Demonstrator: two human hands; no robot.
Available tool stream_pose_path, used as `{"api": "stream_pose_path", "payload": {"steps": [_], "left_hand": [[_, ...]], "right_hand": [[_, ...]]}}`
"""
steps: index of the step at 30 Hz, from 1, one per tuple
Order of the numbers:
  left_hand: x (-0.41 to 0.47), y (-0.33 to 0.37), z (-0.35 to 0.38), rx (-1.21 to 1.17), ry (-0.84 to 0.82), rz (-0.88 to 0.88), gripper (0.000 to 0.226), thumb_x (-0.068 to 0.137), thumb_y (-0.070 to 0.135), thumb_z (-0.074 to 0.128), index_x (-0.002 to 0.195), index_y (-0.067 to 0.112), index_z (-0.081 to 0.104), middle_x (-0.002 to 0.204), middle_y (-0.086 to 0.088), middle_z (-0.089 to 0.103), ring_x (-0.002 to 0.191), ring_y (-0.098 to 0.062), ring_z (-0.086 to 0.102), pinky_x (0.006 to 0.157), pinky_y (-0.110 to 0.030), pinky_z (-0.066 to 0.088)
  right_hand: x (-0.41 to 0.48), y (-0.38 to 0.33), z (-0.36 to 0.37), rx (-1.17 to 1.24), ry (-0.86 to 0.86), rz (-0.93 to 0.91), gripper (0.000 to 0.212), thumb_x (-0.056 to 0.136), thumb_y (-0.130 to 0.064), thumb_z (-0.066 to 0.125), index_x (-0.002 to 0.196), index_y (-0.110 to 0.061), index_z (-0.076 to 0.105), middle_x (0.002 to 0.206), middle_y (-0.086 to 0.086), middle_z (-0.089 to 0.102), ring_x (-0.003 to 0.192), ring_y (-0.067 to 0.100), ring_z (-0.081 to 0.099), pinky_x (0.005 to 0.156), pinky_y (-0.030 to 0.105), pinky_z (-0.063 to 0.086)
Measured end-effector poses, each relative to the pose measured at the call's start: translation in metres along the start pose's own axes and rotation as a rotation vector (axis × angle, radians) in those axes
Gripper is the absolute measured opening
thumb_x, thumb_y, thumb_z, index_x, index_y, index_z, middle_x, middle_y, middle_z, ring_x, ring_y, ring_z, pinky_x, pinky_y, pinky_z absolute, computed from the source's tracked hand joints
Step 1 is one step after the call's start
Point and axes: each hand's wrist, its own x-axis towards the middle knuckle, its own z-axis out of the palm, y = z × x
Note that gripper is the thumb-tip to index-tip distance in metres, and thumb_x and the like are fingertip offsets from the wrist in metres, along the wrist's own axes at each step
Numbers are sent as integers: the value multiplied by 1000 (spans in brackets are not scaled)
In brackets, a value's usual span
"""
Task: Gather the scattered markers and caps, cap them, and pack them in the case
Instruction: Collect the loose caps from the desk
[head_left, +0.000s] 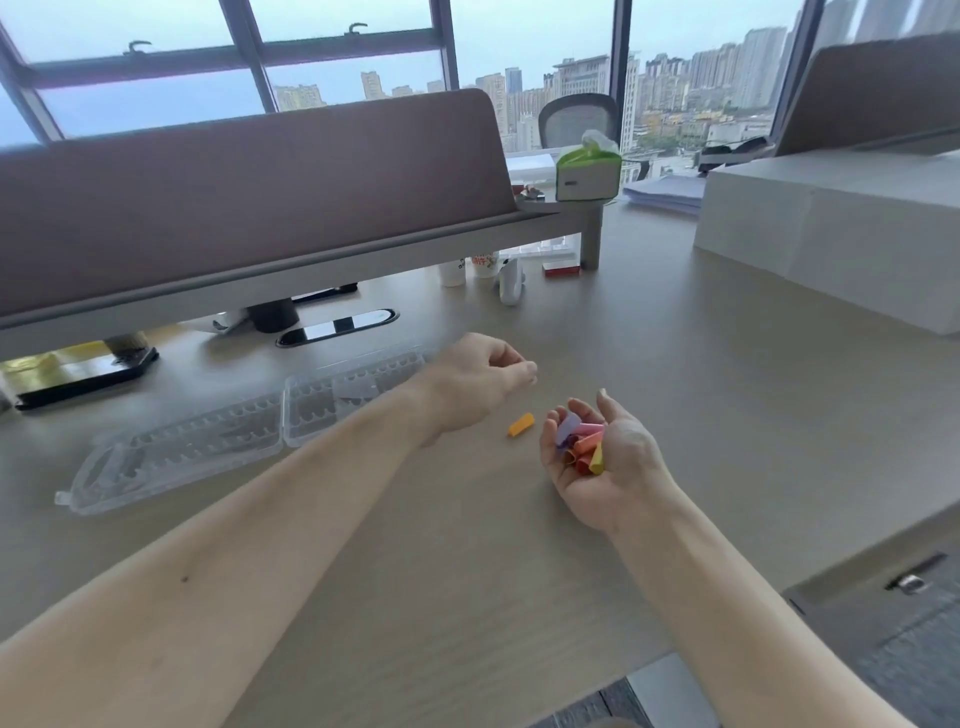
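Note:
My right hand (605, 467) lies palm up on the desk, its fingers cupped around several coloured marker caps (584, 447) in purple, pink, orange, red and yellow. One orange cap (520, 424) lies loose on the desk just left of that hand. My left hand (480, 382) hovers above and behind the orange cap, fingers loosely curled, with nothing visible in it. The clear plastic marker case (208, 441) lies open and flat on the desk to the left, partly behind my left forearm. No markers are in view.
A brown desk divider (249, 197) on a raised shelf runs along the back. Beneath it stand small bottles (467, 267) and a cable slot (337, 327). A large white box (831, 239) sits at the right, a tissue box (588, 171) behind. The desk edge falls away at lower right.

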Motion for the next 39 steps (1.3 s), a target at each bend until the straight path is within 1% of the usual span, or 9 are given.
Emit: {"api": "stream_pose_path", "payload": {"steps": [2, 5, 10, 15, 19, 24, 30, 36, 39], "left_hand": [[10, -17, 5, 71, 94, -45, 12, 97, 28, 67, 94, 16, 70, 91, 3, 67, 90, -18, 64, 78, -33, 53], [14, -34, 24, 292, 44, -73, 25, 88, 38, 76, 97, 16, 67, 89, 6, 64, 88, -16, 62, 67, -26, 42], [18, -27, 34, 407, -8, -13, 19, 92, 34, 73, 96, 16, 68, 95, 3, 65, 94, -18, 63, 72, -24, 38], [14, 13, 16, 65, -65, 25, 21, 91, 39, 76, 90, 18, 74, 91, 0, 74, 80, -10, 63, 71, -27, 49], [15, 30, 15, 96, -69, 28, 23, 92, 43, 74, 95, 20, 75, 96, 4, 73, 94, -10, 67, 80, -28, 54], [40, -21, 0, 452, 191, -108, 19, 93, 30, 70, 104, 15, 68, 112, -7, 67, 107, -27, 63, 82, -28, 46], [49, -43, 13, 713, 182, -133, 31, 98, 37, 63, 116, 12, 69, 125, -12, 57, 118, -34, 60, 98, -42, 52], [51, -28, 12, 552, 114, -116, 12, 93, 29, 70, 92, 18, 74, 126, -11, 61, 117, -28, 60, 101, -37, 50], [38, 5, 10, 213, 22, -46, 19, 93, 31, 73, 79, 18, 74, 100, -2, 74, 88, -13, 64, 73, -26, 50]], "right_hand": [[1, -4, -4, 27, 2, -2, 36, 106, -26, 54, 75, -6, 52, 69, 8, 53, 61, 16, 53, 38, 20, 49], [3, -11, -9, 47, 0, -15, 37, 106, -19, 53, 71, -7, 49, 64, 6, 50, 57, 13, 47, 35, 15, 43], [3, -19, -11, 47, 18, -35, 38, 107, -26, 51, 76, -4, 53, 66, 10, 55, 61, 19, 54, 42, 25, 56], [2, -19, -7, 26, -8, -42, 42, 107, -39, 50, 91, -2, 58, 79, 14, 58, 69, 23, 60, 53, 37, 62], [4, -17, -4, 28, -14, -25, 39, 103, -41, 56, 93, -3, 61, 83, 13, 61, 72, 22, 63, 53, 33, 63], [9, -19, -7, 65, 37, -44, 37, 104, -22, 57, 71, -8, 49, 61, 6, 51, 57, 14, 49, 35, 16, 43], [9, -26, -10, 113, 30, -63, 31, 103, -25, 61, 82, -3, 56, 80, 12, 54, 68, 19, 58, 43, 24, 57], [12, -27, -8, 103, -2, -69, 30, 106, -26, 56, 89, -1, 58, 85, 15, 56, 62, 20, 61, 53, 33, 63], [18, -28, -7, 77, -13, -70, 37, 107, -33, 51, 93, 0, 59, 90, 17, 58, 74, 25, 60, 61, 39, 62]]}}
